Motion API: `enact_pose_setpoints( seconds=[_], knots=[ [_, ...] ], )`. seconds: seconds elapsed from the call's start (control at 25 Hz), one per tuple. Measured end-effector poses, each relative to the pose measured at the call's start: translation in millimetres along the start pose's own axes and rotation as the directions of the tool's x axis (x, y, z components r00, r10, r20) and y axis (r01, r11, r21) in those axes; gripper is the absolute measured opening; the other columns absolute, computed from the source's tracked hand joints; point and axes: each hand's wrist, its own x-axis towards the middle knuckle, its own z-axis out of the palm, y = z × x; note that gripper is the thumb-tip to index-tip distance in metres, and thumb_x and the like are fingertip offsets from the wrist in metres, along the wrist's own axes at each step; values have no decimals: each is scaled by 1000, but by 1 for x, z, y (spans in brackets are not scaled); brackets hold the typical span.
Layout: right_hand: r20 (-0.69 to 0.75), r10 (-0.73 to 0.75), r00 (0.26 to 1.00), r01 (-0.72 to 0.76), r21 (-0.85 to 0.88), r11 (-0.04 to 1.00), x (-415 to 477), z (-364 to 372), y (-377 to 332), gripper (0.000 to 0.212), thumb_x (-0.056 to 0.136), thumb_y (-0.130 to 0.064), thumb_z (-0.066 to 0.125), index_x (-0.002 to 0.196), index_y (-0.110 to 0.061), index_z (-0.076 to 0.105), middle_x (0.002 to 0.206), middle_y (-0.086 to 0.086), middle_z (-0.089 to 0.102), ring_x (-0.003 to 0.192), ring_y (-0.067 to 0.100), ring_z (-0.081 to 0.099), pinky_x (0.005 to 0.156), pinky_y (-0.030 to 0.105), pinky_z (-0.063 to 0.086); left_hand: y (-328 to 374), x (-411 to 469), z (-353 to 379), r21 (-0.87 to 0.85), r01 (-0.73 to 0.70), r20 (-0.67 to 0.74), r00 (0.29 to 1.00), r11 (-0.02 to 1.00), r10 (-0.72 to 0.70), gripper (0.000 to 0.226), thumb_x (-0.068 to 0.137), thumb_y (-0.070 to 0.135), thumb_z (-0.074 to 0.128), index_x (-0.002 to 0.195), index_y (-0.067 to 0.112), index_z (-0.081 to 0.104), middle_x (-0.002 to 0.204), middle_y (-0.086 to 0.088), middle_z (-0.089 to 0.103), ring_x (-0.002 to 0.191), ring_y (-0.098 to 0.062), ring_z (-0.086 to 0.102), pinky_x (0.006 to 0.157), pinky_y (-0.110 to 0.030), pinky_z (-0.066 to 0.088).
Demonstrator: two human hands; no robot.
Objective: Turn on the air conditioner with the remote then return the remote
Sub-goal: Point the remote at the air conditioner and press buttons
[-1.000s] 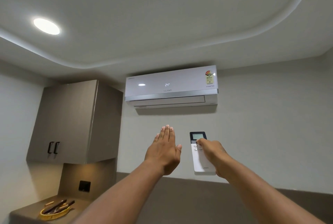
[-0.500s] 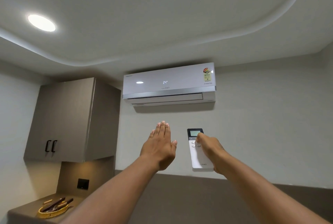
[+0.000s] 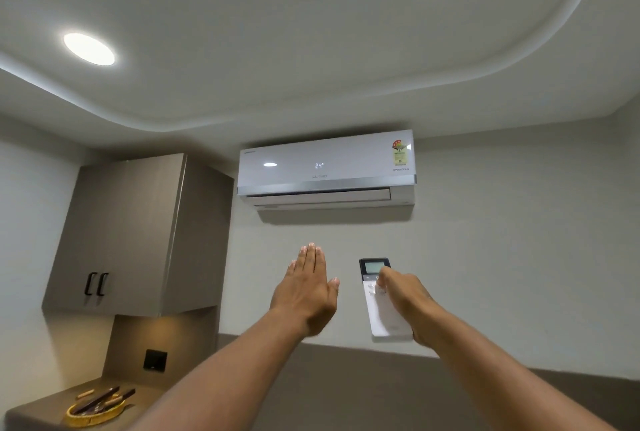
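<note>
A white wall-mounted air conditioner [image 3: 325,167] hangs high on the far wall, its front display lit with "24". Below it my right hand [image 3: 407,299] holds a slim white remote [image 3: 382,314] upright, pointed toward the unit, thumb resting on the buttons just under its small dark screen. My left hand [image 3: 306,292] is raised to the left of the remote, flat, fingers together and stretched, holding nothing.
A brown wall cabinet [image 3: 138,233] with two black handles hangs at the left. Under it a counter [image 3: 41,410] carries a yellow tray [image 3: 95,411] with dark utensils. A black wall socket [image 3: 155,360] sits beneath the cabinet. Two round ceiling lights are on.
Both hands and the remote have barely shifted, with the view drifting slightly. The flap under the air conditioner stands a little further open.
</note>
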Motion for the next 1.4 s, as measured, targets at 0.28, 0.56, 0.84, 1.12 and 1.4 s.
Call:
enact_pose_setpoints(
  seconds=[0.28,0.56,0.84,1.12,1.4],
  knots=[
    [0,-3,1000,3,-10,1000,2,0,-1,16,82,-21,46,77,-9,55,60,8,59,50,25,55,50,24,40,-6,-1,5,-31,25,13,1000,999,-24,66,99,45,12,150,10,-11,159,-7,-17,145,-17,-14,114,-32,-7],
    [-35,2,999,-3,-10,1000,7,-9,4,17,83,-21,46,75,-8,55,58,9,59,50,26,56,50,24,41,0,2,8,-17,-8,19,1000,1000,8,67,99,45,14,150,11,-11,159,-6,-18,145,-18,-15,114,-33,-7],
    [-45,-5,999,4,-24,1000,6,-10,-3,17,83,-20,48,77,-7,56,61,11,61,50,27,56,50,24,42,-2,10,9,-16,-18,-9,1000,1000,18,67,98,46,13,151,12,-12,159,-6,-18,145,-18,-15,113,-32,-7],
    [-48,-23,999,21,-30,999,5,-10,-11,18,84,-21,47,79,-7,57,65,12,61,53,27,57,52,24,43,-5,16,10,-13,-15,-35,999,1000,15,67,98,48,12,151,12,-11,159,-5,-17,145,-19,-14,110,-31,-9],
    [-56,-15,998,14,-20,1000,4,-5,-11,16,83,-21,47,81,-8,56,64,10,60,50,25,57,48,21,43,-9,15,13,0,-24,-27,999,1000,24,67,98,48,11,151,12,-10,159,-5,-17,145,-18,-14,109,-30,-10]
  ],
)
